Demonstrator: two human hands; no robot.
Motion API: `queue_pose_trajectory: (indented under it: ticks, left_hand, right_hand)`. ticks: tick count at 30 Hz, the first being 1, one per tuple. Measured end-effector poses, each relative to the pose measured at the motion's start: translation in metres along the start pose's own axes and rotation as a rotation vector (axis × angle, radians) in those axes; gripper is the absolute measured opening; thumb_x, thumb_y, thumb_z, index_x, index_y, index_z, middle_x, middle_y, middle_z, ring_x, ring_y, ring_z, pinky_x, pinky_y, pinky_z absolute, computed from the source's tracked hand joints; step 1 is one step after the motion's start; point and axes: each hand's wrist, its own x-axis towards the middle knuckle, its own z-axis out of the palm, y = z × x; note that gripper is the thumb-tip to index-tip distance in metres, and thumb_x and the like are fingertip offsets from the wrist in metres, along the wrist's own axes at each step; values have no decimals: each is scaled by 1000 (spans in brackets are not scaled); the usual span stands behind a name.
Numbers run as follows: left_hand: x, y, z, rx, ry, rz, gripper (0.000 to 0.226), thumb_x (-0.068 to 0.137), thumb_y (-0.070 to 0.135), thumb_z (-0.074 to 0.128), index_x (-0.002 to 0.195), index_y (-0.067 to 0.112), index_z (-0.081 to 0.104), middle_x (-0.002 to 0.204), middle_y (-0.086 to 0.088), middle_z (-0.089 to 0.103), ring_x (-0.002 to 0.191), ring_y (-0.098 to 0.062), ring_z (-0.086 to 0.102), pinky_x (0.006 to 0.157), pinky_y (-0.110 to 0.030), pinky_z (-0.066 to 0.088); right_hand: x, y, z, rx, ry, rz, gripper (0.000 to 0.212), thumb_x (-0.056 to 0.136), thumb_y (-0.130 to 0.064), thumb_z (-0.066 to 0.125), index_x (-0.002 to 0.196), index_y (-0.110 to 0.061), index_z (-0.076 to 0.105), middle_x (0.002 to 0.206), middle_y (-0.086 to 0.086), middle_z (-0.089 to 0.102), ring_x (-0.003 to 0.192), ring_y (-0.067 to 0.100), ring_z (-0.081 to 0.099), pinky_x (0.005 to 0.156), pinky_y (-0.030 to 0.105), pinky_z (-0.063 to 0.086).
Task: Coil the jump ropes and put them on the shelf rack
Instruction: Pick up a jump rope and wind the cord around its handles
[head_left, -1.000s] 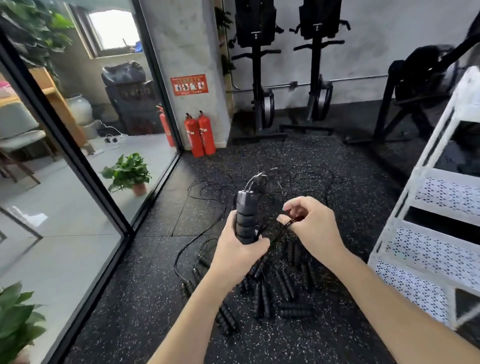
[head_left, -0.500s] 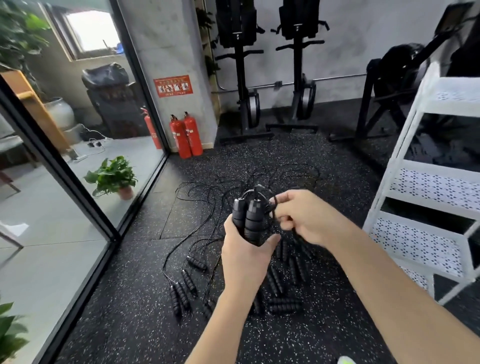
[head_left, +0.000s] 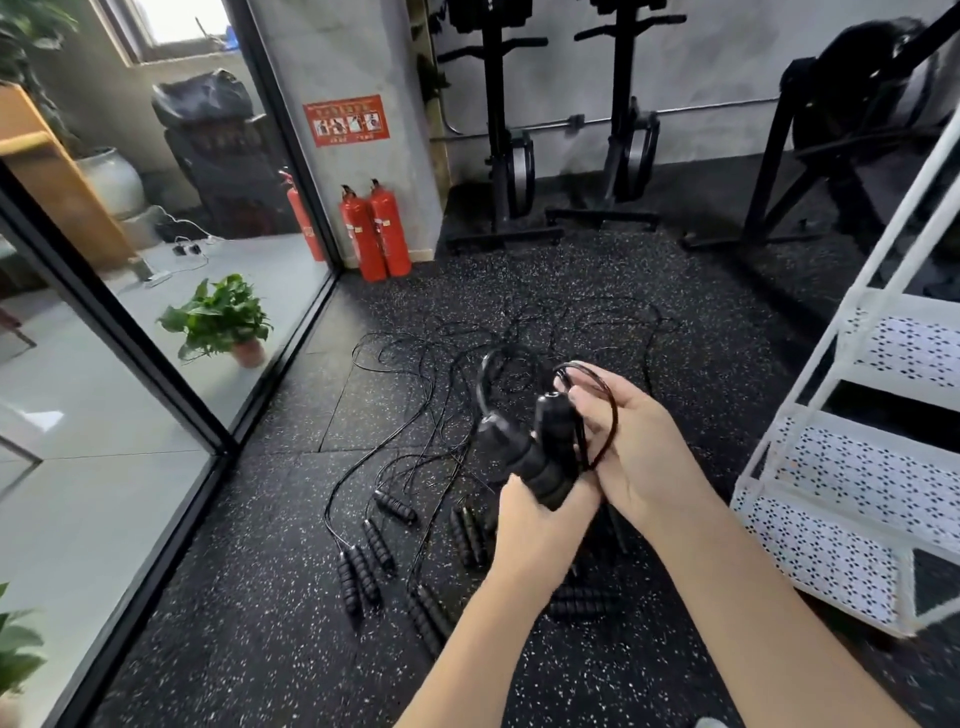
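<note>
- My left hand (head_left: 540, 525) grips two black jump rope handles (head_left: 540, 457) at frame centre.
- My right hand (head_left: 636, 447) pinches the cord loop (head_left: 605, 410) beside them.
- More jump ropes (head_left: 395, 540) lie on the floor (head_left: 260, 623), lower centre.
- The white shelf rack (head_left: 841, 467) stands at right.

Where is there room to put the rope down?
The white shelf rack tiers on the right look bare. So does the floor beside the glass wall. The floor below the hands is crowded with jump rope handles and tangled cords.
</note>
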Motion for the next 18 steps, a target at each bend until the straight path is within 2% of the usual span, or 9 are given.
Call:
queue_pose_trajectory:
  ticks: [2, 5, 8, 10, 12, 15, 16, 18]
  left_hand:
    - [12, 0, 3, 90, -32, 42, 19, 79, 13, 71, 93, 25, 69, 87, 5, 75, 79, -7, 69, 70, -29, 56]
    - [24, -2, 6, 165, -23, 28, 32, 73, 11, 77, 98, 28, 66, 86, 12, 75, 78, -3, 70, 66, -22, 54]
    - [29, -3, 9, 85, 63, 3, 23, 75, 13, 76, 94, 25, 70, 85, 7, 76, 76, -6, 70, 67, -29, 54]
    - [33, -1, 3, -33, 91, -57, 17, 77, 12, 75, 86, 25, 73, 81, 0, 75, 73, -14, 68, 71, -41, 56]
    - [39, 2, -8, -247, 64, -108, 18, 74, 13, 77, 82, 29, 73, 76, -6, 68, 72, -24, 62, 72, -46, 54]
    - [44, 0, -20, -455, 72, -149, 23, 72, 8, 71, 93, 15, 65, 70, -6, 57, 59, -24, 56, 62, -37, 49]
    - [43, 0, -21, -459, 82, -165, 23, 72, 6, 68, 94, 12, 62, 67, -7, 54, 55, -24, 54, 61, -36, 47]
    - [42, -2, -21, -449, 74, -191, 24, 71, 6, 65, 95, 10, 61, 64, -8, 51, 53, -24, 51, 61, -36, 46]
  right_hand:
    - [7, 0, -1, -52, -14, -39, 26, 97, 9, 52, 107, -7, 68, 88, 1, 74, 78, 10, 72, 68, 20, 58]
    - [12, 3, -8, -371, 19, -199, 22, 97, 3, 57, 96, -14, 71, 84, -5, 75, 81, 8, 70, 73, 22, 55]
    - [12, 15, -21, -506, -10, -284, 24, 104, -12, 51, 105, -22, 73, 104, -4, 76, 102, 12, 69, 91, 31, 53]
    - [8, 30, -35, -547, -38, -304, 31, 110, -30, 40, 119, -25, 69, 116, -7, 72, 113, 10, 65, 100, 32, 49]
    - [0, 47, -52, -652, -174, -245, 42, 107, -48, 33, 125, -29, 66, 121, -11, 70, 118, 7, 62, 103, 29, 47]
    - [-10, 64, -74, -894, -413, -55, 34, 97, -54, 56, 106, -26, 71, 105, -10, 73, 104, 7, 66, 93, 28, 48]
    - [-8, 67, -80, -1005, -426, -44, 26, 92, -52, 66, 100, -28, 71, 99, -10, 72, 98, 7, 66, 89, 29, 49]
    - [0, 71, -91, -1228, -377, -138, 16, 86, -45, 76, 97, -35, 69, 96, -14, 70, 94, 1, 63, 89, 28, 50]
